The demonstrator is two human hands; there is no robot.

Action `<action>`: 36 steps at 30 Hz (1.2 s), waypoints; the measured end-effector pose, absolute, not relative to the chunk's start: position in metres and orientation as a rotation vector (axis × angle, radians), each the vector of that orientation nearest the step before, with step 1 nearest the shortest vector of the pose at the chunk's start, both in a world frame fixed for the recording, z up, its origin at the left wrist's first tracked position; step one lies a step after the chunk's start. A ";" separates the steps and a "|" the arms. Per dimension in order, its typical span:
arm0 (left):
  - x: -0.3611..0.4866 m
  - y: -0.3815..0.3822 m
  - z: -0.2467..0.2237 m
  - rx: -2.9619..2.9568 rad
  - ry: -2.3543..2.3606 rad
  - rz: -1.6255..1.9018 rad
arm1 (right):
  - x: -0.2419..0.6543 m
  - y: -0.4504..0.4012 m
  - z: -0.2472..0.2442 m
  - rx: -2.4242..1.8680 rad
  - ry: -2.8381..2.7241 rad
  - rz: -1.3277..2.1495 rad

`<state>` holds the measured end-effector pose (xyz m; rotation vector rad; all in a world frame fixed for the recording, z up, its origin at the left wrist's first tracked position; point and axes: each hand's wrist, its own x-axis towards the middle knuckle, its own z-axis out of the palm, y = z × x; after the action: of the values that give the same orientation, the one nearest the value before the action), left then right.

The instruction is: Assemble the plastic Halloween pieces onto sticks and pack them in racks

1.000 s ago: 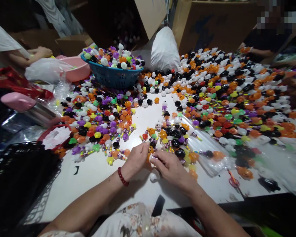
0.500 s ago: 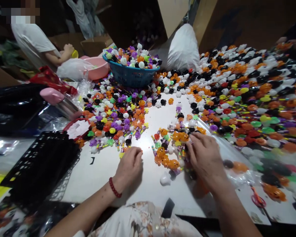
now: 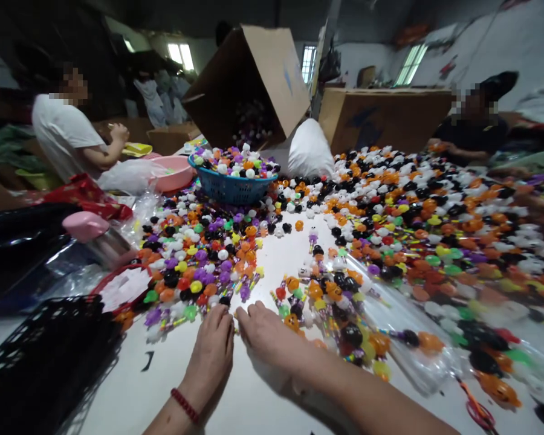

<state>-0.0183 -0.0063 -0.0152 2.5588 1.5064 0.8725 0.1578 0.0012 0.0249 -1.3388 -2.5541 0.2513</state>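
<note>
Left hand [image 3: 212,353]: palm down on the white table [image 3: 263,405], fingertips at the near edge of the small coloured toys [image 3: 199,266].
Right hand [image 3: 265,332]: just beside it, fingers touching.
Far: blue basket [image 3: 231,187] heaped with toys.
Near left: black crate [image 3: 40,362].

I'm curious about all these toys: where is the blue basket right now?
The blue basket sits at the far side of the table, left of centre, heaped with toys, between the pink basin and the white bag.

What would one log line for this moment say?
left hand: on white table, at toy pile | right hand: beside it, fingertips meeting | blue basket: behind, full
</note>
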 end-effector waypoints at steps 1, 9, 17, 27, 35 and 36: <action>-0.020 -0.002 -0.014 2.568 1.535 0.889 | 0.164 0.002 0.029 -1.382 -2.464 0.362; 0.045 0.011 0.005 2.164 1.519 1.188 | 0.225 0.029 0.068 -1.247 -1.535 1.448; 0.093 0.022 -0.021 1.865 1.361 1.409 | 0.281 0.118 0.075 -1.485 -1.459 1.142; 0.082 0.024 -0.029 1.728 1.231 1.311 | 0.292 0.247 0.057 -1.976 -1.713 0.604; 0.084 0.031 -0.038 1.451 1.321 1.281 | 0.255 0.239 0.042 -2.036 -2.153 0.618; 0.084 0.032 -0.039 1.436 1.313 1.279 | 0.250 0.231 0.043 -2.001 -2.228 0.623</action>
<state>0.0840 0.0320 -0.0391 1.4361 1.3135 1.2792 0.2499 0.2307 0.0432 -2.0010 -2.2282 0.6228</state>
